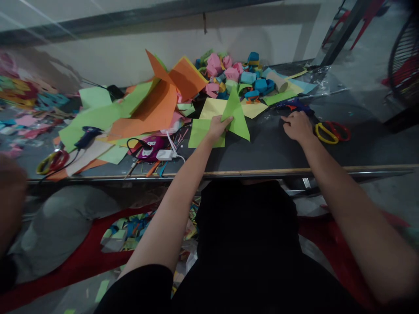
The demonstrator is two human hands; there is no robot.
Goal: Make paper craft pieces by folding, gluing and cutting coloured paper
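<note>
My left hand [218, 127] pinches a folded piece of lime-green paper [236, 115] between thumb and fingers, its pointed tip standing upward. Under that hand lies a flat green paper square [199, 131]. On the right, my right hand [297, 126] is low over the dark table, its index finger stretched to the left and the other fingers partly bent. Just behind its fingers lies a blue glue gun [296, 104]; whether they touch it I cannot tell. Scissors with yellow and red handles [327, 133] lie to the right of this hand.
Several small pink and blue folded paper pieces [231, 74] are heaped at the back. Large orange and green sheets [147, 109] spread leftward. A purple power socket [152, 148], another glue gun [87, 136] and scissors [52, 162] lie left. A person's leg [65, 222] is beside me.
</note>
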